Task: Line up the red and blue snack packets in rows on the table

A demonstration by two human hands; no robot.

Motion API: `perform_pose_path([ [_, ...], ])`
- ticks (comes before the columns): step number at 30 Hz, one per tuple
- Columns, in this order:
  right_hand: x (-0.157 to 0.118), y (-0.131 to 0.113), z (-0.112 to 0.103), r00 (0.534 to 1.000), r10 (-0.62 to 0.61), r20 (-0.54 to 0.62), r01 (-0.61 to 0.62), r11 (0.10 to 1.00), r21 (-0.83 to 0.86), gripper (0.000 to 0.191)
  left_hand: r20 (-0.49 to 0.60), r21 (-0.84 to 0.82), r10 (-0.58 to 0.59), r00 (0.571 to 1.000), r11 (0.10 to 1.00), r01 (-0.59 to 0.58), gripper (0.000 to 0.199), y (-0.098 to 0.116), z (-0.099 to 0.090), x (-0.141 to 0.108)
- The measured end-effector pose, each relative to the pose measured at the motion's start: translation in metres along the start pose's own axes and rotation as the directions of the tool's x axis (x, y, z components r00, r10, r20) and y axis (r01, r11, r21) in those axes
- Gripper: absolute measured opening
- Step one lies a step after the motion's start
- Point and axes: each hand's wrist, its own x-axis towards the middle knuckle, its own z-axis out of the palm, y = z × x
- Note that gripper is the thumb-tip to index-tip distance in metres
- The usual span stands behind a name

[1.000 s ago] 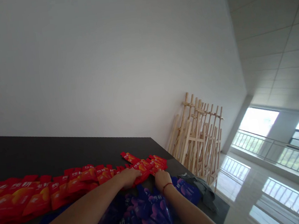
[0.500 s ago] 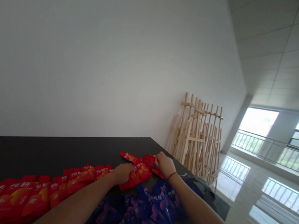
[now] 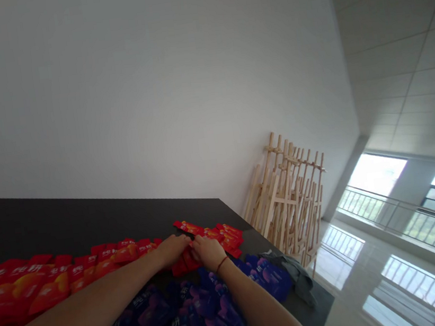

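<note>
Red printed packets (image 3: pixel 227 239) lie in an overlapping group near the far right corner of the dark table. My left hand (image 3: pixel 175 247) is at the left side of this group, its fingers curled down on a red packet. Close beside it, almost touching, my right hand (image 3: pixel 209 252) has its fingers bent and closed on a red packet; the fingertips are partly hidden. A long row of red packets (image 3: pixel 49 284) stretches away to the left. Under and between my forearms lie many dark blue and purple packets (image 3: pixel 194 321).
A crumpled grey cloth (image 3: pixel 298 275) lies at the right edge of the dark table (image 3: pixel 88 215). Wooden easels (image 3: pixel 290 196) lean against the white wall beyond that edge. Windows with railings and a shiny floor are on the right.
My right hand has moved left from the right end of the red group to beside my left hand. Red packets and more blue packets are uncovered. My left hand has shifted slightly.
</note>
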Motion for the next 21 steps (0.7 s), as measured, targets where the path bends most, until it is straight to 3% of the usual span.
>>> perform_pose_path([
  [2,-0.002,-0.004,0.004,1.0,-0.027,-0.002,0.027,0.999,0.037,0.024,0.033,-0.003,-0.031,0.999,1.0,0.031,0.023,-0.005,-0.004,-0.004],
  [7,-0.003,-0.01,0.009,0.998,-0.058,-0.027,0.061,0.988,0.14,0.022,0.036,-0.013,-0.052,0.998,0.999,0.052,0.056,-0.008,-0.015,-0.02],
  [11,-0.008,-0.006,0.011,0.991,-0.124,-0.047,0.132,0.951,0.279,0.027,0.038,-0.044,-0.013,0.999,0.999,0.015,0.059,0.0,-0.018,-0.024],
  [13,-0.009,0.002,0.011,0.999,-0.037,-0.039,0.048,0.94,0.337,0.02,0.057,-0.066,0.028,0.998,0.998,-0.024,0.055,0.004,-0.018,-0.024],
  [16,0.003,0.021,0.01,0.984,0.178,-0.009,-0.164,0.927,0.336,0.032,0.083,-0.086,0.063,0.995,0.995,-0.056,0.051,0.008,-0.016,-0.023],
  [21,0.056,0.038,0.014,0.926,0.35,0.144,-0.377,0.889,0.26,0.033,0.064,-0.114,0.075,0.995,0.991,-0.067,0.056,0.007,-0.011,-0.024],
])
